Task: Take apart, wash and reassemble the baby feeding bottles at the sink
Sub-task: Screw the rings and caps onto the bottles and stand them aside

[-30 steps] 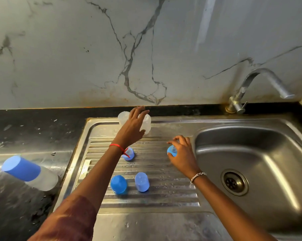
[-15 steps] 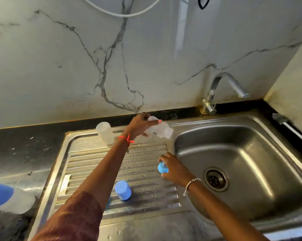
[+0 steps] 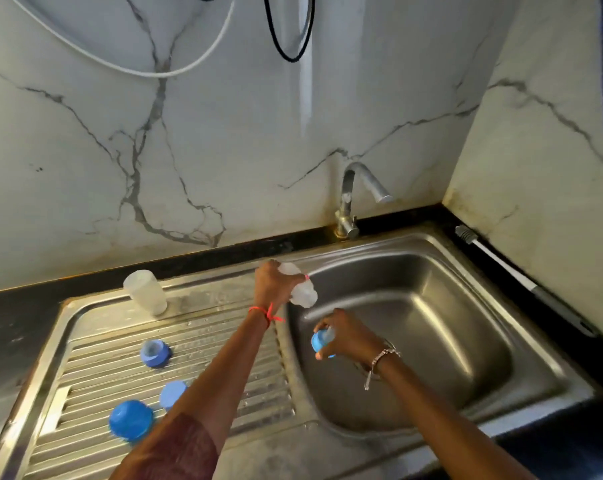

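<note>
The table (image 3: 16, 317) is a dark stone top with a stainless steel sink unit (image 3: 276, 445) dropped into it: ribbed drainboard (image 3: 206, 341) on the left, bowl (image 3: 449, 323) on the right. On the drainboard there's a clear plastic bottle body (image 3: 146, 296) standing at the back edge, a blue screw ring (image 3: 155, 353) with a pale centre mid-board, and a light blue cap (image 3: 172, 393) just beside a round blue dome cap (image 3: 131, 422) near the front. A white-handled brush (image 3: 501, 261) lies along the table's right strip.

Left hand (image 3: 274, 284) grips clear bottle (image 3: 302, 289) — right hand (image 3: 348, 337) holds blue collar (image 3: 318, 341).
</note>
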